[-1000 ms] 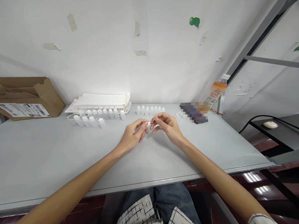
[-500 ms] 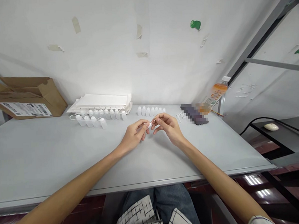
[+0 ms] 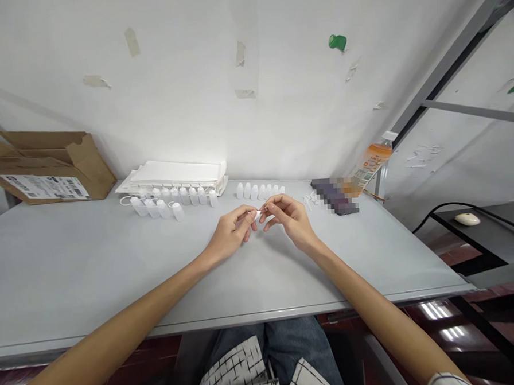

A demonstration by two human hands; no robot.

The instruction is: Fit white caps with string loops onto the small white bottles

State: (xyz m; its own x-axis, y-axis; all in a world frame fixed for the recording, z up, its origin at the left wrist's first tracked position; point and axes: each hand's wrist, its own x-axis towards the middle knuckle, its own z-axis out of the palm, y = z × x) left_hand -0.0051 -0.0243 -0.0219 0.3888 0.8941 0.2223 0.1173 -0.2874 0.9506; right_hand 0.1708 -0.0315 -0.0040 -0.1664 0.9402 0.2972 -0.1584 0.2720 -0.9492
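Held both forearms (image 3: 159, 301) out from the near side, over the middle of a wide grey desk (image 3: 93, 270). Looked best, for steady work there, to prop both on the desk and let only wrists and fingers turn.

Had a row of pale bottles (image 3: 254, 192) upright just beyond the fingers, on the far side; seemed wise to work well near of them, so as not to knock any over.

Held the left hand (image 3: 228, 229) and the right hand (image 3: 290, 216) facing each other at the centre, fingertips almost meeting, palms well apart. Seemed to call for a firm, unmoving left and a light, slow right, both lined up along one axis.

Pinched narrowly with the left thumb and forefinger on a small white piece (image 3: 258, 214), at mid-desk between the two hands. Bent the right thumb and forefinger close together at the right end of that piece; too small to tell whether gripping its end or a separate part. Would probably go better with less fingertip over the joint, for a clear view.

Looked bright white, smooth and stubby, seemingly tapered towards the right, mostly covered by fingers.

Had slim white bits (image 3: 311, 200) scattered farther right, too tiny to make out in detail.
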